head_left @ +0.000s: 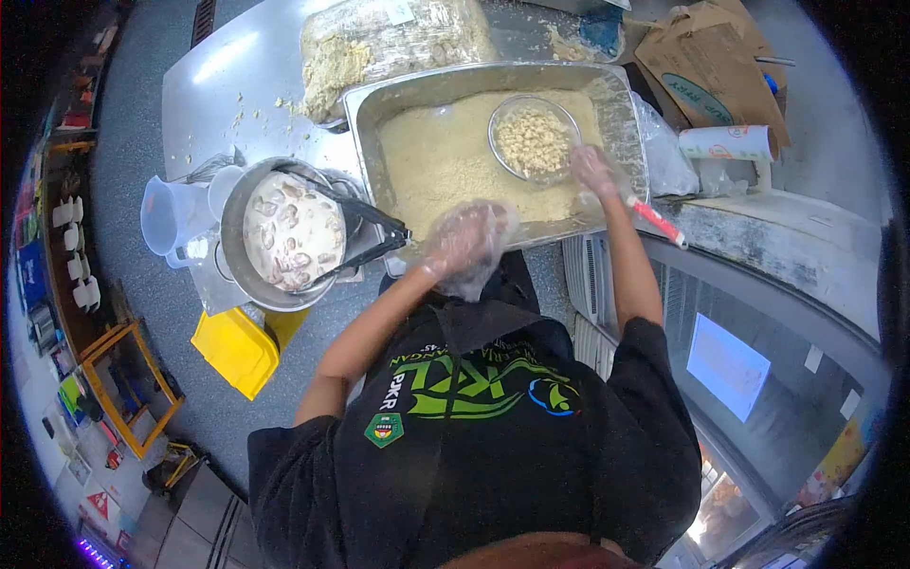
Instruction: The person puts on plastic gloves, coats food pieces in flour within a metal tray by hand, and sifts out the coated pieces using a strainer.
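Note:
A large metal tray point(431, 133) holds a layer of pale yellow crumbly flour. Over its right part is a round sieve point(492, 142) with clumps of the same coating in it. My right hand point(594, 173), in a clear plastic glove, is closed on the sieve's red and white handle point(656, 220) near the rim. My left hand point(469, 239), in a loose clear glove, is at the tray's near edge; its fingers are blurred by the plastic. Left of the tray stands a metal pot point(237, 261) with pieces in white liquid point(294, 232), and black-handled tongs point(379, 218) rest across its rim.
Clear plastic jugs point(171, 216) stand left of the pot, above a yellow container point(237, 353) lower down. Behind the tray lies a plastic-wrapped, flour-covered bundle point(398, 47). Cardboard point(711, 71) and a plastic roll point(725, 142) are at the right, by a ledge point(777, 223).

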A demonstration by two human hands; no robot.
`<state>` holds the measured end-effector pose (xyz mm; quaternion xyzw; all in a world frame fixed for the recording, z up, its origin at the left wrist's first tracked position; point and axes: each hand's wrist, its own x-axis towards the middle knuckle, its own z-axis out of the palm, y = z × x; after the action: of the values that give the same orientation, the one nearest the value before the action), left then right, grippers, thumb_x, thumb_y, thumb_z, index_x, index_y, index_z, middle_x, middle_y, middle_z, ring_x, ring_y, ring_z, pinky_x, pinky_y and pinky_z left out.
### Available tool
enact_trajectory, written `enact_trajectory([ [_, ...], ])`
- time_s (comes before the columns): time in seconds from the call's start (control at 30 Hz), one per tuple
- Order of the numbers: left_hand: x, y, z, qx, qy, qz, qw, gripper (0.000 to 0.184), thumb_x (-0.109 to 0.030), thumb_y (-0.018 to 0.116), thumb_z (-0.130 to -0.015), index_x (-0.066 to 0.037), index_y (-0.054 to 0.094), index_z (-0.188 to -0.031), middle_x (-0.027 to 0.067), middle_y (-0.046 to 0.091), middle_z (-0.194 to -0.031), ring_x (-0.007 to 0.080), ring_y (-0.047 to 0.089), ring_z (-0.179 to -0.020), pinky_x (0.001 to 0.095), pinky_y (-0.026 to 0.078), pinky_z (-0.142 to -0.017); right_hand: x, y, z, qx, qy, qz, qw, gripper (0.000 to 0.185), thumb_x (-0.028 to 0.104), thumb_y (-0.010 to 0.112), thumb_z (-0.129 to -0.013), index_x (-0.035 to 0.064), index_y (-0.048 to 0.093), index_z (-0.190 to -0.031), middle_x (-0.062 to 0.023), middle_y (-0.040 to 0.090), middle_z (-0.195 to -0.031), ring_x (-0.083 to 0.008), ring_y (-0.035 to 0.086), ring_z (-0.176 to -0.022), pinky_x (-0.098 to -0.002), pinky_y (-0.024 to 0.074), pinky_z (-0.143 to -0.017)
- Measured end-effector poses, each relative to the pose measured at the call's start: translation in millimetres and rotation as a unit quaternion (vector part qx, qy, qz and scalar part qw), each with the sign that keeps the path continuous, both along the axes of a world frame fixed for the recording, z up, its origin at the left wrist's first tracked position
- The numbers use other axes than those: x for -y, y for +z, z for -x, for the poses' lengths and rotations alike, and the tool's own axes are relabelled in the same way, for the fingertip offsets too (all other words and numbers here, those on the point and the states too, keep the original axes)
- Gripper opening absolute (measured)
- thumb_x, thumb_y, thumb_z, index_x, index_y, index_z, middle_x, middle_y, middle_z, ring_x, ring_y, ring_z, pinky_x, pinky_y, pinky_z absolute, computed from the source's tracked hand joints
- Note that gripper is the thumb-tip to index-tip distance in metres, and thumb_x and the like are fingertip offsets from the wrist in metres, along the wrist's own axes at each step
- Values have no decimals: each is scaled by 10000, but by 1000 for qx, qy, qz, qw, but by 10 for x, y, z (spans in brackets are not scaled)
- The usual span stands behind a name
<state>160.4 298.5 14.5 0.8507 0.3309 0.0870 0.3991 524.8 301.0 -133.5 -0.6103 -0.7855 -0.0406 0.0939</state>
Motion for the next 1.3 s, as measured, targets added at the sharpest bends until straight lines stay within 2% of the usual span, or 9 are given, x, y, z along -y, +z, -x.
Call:
enact_trajectory([
  [0.13, -124, -1153, -248, -114, 112, -421, 893, 382, -291, 446, -775, 29, 524, -969, 220, 550, -929, 344, 542, -838, 423, 428, -768, -333, -444, -257, 14, -78, 155, 985, 257, 248, 395, -789, 102, 554, -928, -110, 563, -935, -261, 526, -866, -388, 413, -756],
  [0.27, -636, -1169, -218, -161, 182, -205, 948, 512, -394, 456, -767, 23, 479, -1064, 227, 503, -1050, 348, 475, -990, 456, 349, -865, -228, 1067, 569, -21, -131, 49, 990, 259, 236, 361, -811, 86, 568, -854, -129, 567, -881, -277, 544, -830, -406, 426, -716],
  [0.37, -600, -1170, -309, -161, 162, -96, 969, 564, -448, 431, -776, 17, 457, -1094, 233, 492, -1067, 355, 459, -1017, 452, 337, -879, -50, 1213, 606, 229, -75, 240, 940, 191, 147, 427, -773, 68, 590, -834, -90, 576, -878, -220, 558, -819, -342, 441, -748],
  [0.47, -415, -1132, -410, -99, 120, 9, 988, 588, -479, 402, -786, 8, 445, -1113, 236, 498, -1058, 357, 464, -1012, 447, 351, -864, 135, 973, 529, 161, 6, 293, 942, 215, 144, 401, -782, 46, 591, -802, -137, 584, -846, -272, 559, -849, -376, 441, -740],
  [0.57, -402, -1050, -626, -140, 59, 102, 983, 560, -468, 390, -801, -15, 448, -1125, 243, 495, -1063, 349, 466, -1015, 440, 351, -863, 93, 842, 787, 21, -253, 357, 899, 256, 186, 378, -798, 30, 581, -815, -159, 589, -835, -309, 559, -853, -385, 445, -725],
  [0.7, -320, -498, -761, -180, -11, 147, 972, 491, -434, 359, -829, -60, 467, -1128, 261, 466, -1100, 335, 447, -1048, 409, 319, -900, 137, 843, 816, 17, -84, 452, 888, 360, 264, 314, -837, 18, 565, -916, -151, 575, -956, -324, 549, -891, -397, 423, -778],
  [0.77, -248, -1228, -825, -103, -32, 263, 959, 611, -486, 388, -803, -12, 387, -1188, 262, 360, -1203, 328, 353, -1135, 407, 249, -950, 242, 547, 770, -23, 62, 417, 907, 406, 312, 295, -851, 31, 556, -983, -142, 558, -1015, -304, 532, -940, -380, 403, -821],
  [1.07, -326, -143, -959, -119, 180, 333, 918, 521, -441, 293, -855, -27, 474, -1113, 210, 475, -1121, 303, 434, -1053, 396, 264, -948, 220, 1179, 1306, -602, -325, 427, 592, 452, 384, 427, -834, 44, 477, -1128, -52, 522, -1041, -188, 479, -880, -316, 382, -768],
  [1.3, -727, -136, -1159, 79, 212, 280, 933, 476, -370, 364, -850, 21, 472, -1100, 202, 490, -1105, 290, 456, -1029, 379, 343, -872, -122, 626, 691, -737, -215, 287, 573, 353, 330, 445, -827, 54, 536, -1026, -38, 550, -900, -172, 498, -793, -302, 406, -703],
])
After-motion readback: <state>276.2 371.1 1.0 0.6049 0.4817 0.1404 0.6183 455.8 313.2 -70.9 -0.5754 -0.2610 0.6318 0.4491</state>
